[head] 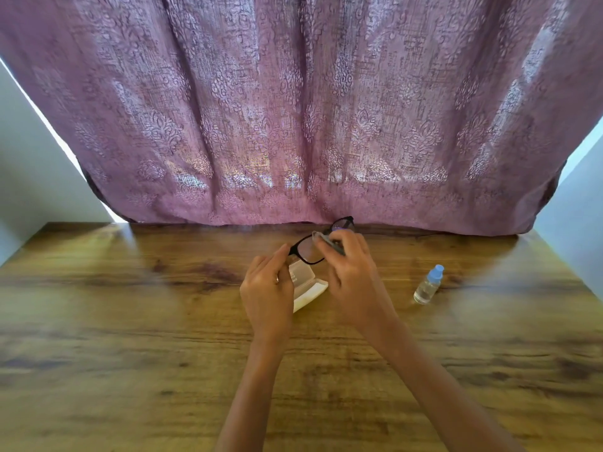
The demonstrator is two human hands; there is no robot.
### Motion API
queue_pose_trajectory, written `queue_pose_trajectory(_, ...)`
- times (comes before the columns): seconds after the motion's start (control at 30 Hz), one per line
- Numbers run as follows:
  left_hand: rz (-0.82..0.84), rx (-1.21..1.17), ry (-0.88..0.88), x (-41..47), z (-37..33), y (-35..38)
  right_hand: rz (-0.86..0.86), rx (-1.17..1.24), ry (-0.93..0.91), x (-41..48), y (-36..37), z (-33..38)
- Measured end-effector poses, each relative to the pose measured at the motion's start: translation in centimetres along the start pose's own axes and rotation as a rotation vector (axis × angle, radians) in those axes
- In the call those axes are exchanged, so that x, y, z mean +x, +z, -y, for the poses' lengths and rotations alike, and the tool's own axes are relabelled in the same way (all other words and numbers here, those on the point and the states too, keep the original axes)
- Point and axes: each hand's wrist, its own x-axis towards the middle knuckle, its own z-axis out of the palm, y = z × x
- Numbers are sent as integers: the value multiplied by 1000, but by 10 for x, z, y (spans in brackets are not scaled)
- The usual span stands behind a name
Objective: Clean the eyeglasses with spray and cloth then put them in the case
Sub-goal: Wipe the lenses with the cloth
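Black-framed eyeglasses [308, 247] are held above the wooden table [130, 321]. My left hand [267, 288] pinches the frame at its left end. My right hand [350, 275] presses a small grey cloth [326, 239] against the lenses near the bridge. The right lens [342, 224] sticks out above my fingers. A white glasses case [308, 288] lies open on the table under my hands, partly hidden by them. A small clear spray bottle [428, 285] with a blue cap stands on the table to the right, apart from both hands.
A mauve patterned curtain [293, 109] hangs along the table's far edge, just behind the glasses. Pale walls [32, 174] flank it on both sides. The table's wooden top stretches to left and right of my arms.
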Motion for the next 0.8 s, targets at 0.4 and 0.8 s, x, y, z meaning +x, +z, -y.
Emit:
queue_pose_trajectory(0.4, -8, -22, -23, -1, -1, 2, 10, -23, -6, 0, -1, -4)
queue_pose_trajectory(0.8, -19, -3, -53, 0, -6, -1, 5, 20, -45, -18, -3, -7)
